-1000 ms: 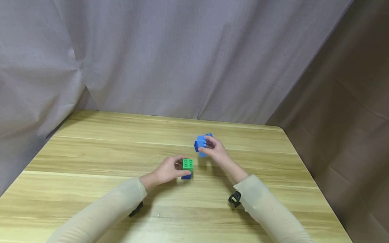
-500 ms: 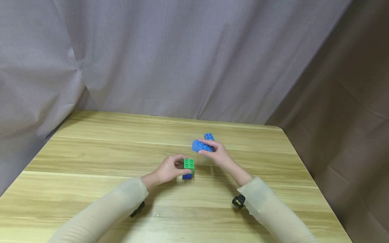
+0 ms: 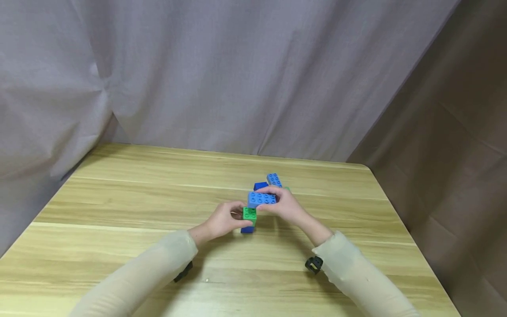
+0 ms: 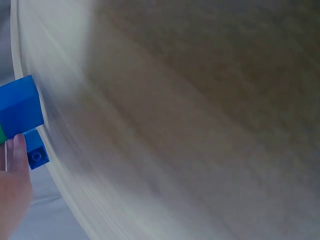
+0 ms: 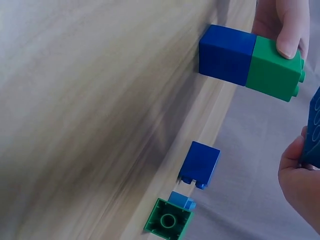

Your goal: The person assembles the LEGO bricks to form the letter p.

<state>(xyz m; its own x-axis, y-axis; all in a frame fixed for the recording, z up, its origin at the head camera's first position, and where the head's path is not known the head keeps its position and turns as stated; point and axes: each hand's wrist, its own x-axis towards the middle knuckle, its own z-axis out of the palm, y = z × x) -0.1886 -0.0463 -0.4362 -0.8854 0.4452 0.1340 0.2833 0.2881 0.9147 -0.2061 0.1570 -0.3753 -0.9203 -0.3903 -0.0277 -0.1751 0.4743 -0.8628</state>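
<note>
My left hand [image 3: 222, 220] holds a green brick [image 3: 249, 215] between thumb and fingers. The green brick sits on a dark blue brick [image 5: 226, 54], and this upright pair appears to stand on the wooden table. In my right hand [image 3: 289, 207] a long light blue brick [image 3: 258, 199] is pinched, studs up. Its left end is over the back edge of the green brick in the head view; the right wrist view shows a gap between them. The left wrist view catches only the left fingers and the dark blue brick's side.
Behind the right hand lie a loose dark blue brick [image 5: 200, 164], another light blue brick [image 3: 274, 178] and a green brick [image 5: 168, 220] with its hollow underside showing. Grey curtains hang beyond the table's [image 3: 158, 176] back edge and right side.
My right hand has turned the light blue brick from studs sideways to studs up and brought it nearer the green brick. The left hand and its stack have shifted slightly right.
</note>
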